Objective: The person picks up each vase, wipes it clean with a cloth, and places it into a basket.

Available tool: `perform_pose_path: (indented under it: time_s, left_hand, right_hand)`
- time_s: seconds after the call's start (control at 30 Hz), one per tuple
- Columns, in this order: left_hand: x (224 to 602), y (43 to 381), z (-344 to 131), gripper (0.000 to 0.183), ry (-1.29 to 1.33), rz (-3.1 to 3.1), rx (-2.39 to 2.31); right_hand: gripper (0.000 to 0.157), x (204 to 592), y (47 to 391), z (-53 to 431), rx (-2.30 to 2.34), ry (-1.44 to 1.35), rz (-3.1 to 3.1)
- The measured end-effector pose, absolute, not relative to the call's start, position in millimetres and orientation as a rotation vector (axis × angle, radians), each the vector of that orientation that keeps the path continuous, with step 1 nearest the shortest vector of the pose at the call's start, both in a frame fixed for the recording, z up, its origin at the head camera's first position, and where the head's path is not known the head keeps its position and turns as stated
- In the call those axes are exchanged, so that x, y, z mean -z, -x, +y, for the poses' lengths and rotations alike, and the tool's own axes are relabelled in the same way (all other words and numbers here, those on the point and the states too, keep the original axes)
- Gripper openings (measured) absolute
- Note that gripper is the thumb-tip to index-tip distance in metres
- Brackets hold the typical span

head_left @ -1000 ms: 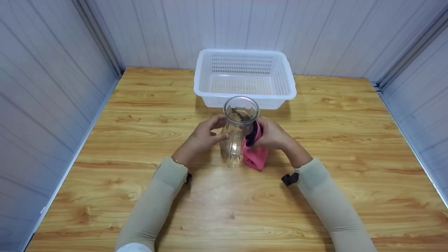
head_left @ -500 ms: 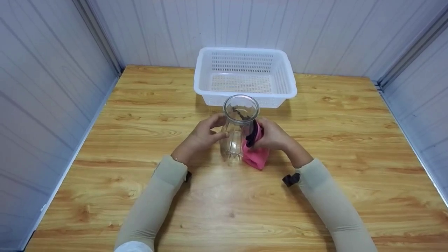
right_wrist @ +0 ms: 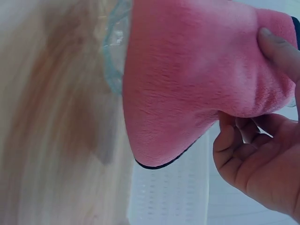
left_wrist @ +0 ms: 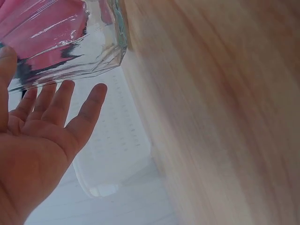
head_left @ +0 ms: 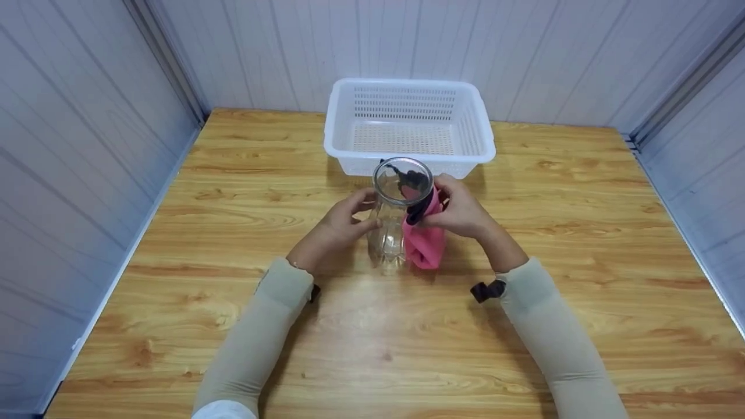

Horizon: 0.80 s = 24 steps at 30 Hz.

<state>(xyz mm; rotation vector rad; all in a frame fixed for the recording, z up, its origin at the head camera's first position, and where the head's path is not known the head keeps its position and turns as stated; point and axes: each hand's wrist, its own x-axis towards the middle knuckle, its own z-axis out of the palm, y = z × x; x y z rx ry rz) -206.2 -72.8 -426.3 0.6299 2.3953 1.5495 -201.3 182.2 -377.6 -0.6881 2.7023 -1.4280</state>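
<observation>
A clear glass vase [head_left: 389, 235] with a thick round rim and a faceted lower part stands upright in front of the person. From the left side, the left hand [head_left: 339, 223] holds it between thumb and fingers; in the left wrist view, the fingers [left_wrist: 56, 103] lie along the glass. On the other side the right hand [head_left: 463, 210] grips a pink cloth [head_left: 425, 241] with dark edging and holds it against the vase's side. Close up in the right wrist view, the fluffy cloth [right_wrist: 187, 70] covers most of the glass, and the thumb presses on it.
A white plastic basket [head_left: 407, 157] with slotted walls stands behind the vase, near the back wall. The wooden tabletop [head_left: 372, 349] is bounded by panelled walls at the back and both sides. Both forearms wear beige sleeves [head_left: 256, 343].
The right hand has moved up the side of the vase, toward its rim, taking the pink cloth along; the cloth's lower corner has risen. Vase and left hand stay nearly where they were.
</observation>
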Motion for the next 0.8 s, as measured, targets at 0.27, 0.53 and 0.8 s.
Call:
perform_pose_path:
  time_s: [0.27, 0.53, 0.8]
  left_hand:
    - [425.8, 208.8, -72.5, 0.055, -0.631, 2.388, -1.521]
    - [424.4, 207.7, -73.1, 0.054, -0.629, 2.393, -1.521]
    - [426.1, 209.7, -73.1, 0.055, -0.660, 2.350, -1.560]
  right_hand:
    - [0.047, 380.3, 204.4, 182.5, 1.403, 0.636, 2.705]
    - [0.063, 393.6, 203.2, 180.5, 1.281, 0.530, 2.648]
    - [0.061, 409.1, 202.9, 183.6, 1.122, 0.554, 2.726]
